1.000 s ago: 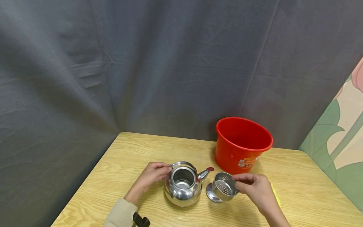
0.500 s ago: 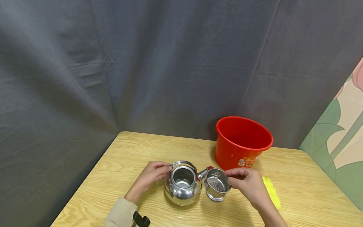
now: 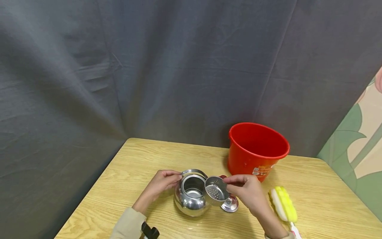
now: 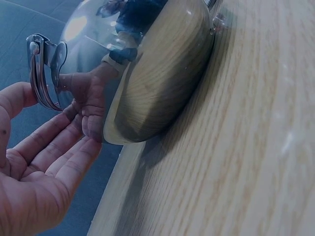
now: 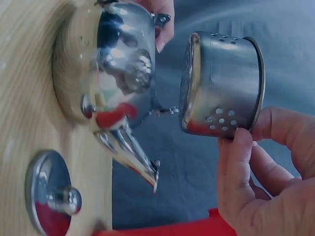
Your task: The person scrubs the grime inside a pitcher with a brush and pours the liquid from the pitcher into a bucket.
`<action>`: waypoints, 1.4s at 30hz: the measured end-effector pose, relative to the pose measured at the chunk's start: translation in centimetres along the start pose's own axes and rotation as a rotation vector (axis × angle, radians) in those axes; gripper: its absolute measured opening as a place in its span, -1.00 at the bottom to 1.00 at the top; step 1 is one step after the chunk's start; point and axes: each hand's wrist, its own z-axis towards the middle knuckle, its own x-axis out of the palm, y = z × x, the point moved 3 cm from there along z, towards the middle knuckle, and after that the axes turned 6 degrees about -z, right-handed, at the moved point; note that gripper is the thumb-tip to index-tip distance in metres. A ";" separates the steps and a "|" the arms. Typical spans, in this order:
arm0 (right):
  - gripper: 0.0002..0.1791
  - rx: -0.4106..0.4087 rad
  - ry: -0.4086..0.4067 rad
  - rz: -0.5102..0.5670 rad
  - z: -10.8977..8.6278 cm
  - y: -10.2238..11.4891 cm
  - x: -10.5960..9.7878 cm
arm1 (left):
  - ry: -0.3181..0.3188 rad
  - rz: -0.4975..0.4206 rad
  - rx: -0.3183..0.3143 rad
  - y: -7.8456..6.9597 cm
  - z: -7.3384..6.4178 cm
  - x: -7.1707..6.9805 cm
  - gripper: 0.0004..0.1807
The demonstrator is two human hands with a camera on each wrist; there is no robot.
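A shiny steel teapot [image 3: 191, 205] stands uncovered on the wooden table, its round mouth facing up. My left hand [image 3: 162, 182] holds it at the handle's left side; in the left wrist view the handle [image 4: 43, 73] lies by the thumb, with fingertips against the round body. Between thumb and fingers, my right hand [image 3: 247, 192] pinches the rim of a perforated steel strainer basket [image 5: 224, 83]. The basket is raised and tilted beside the mouth, overlapping the teapot's right side and most of its spout in the head view. The knobbed lid [image 5: 49, 191] lies on the table near the spout.
Behind the right hand stands a red bucket [image 3: 244, 161] with a label. To the right lies a yellow and white sponge brush [image 3: 285, 204]. A grey cloth [image 3: 191, 73] hangs along the table's back edge.
My right hand has carried the strainer basket leftward from over the lid to the teapot's mouth, uncovering the lid and the brush in the head view. The left hand and teapot hold still.
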 end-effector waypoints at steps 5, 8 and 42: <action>-0.79 -0.009 0.006 0.029 0.1 0.2 1.0 | -0.008 0.003 0.000 0.0 0.0 0.0 -0.63; -0.80 -0.005 0.003 0.042 0.3 0.3 1.5 | -0.018 0.004 -0.001 0.1 0.0 0.0 -0.63; -0.87 -0.080 0.003 -0.053 2.4 1.4 5.5 | -0.032 0.009 0.000 0.3 0.1 0.0 -0.66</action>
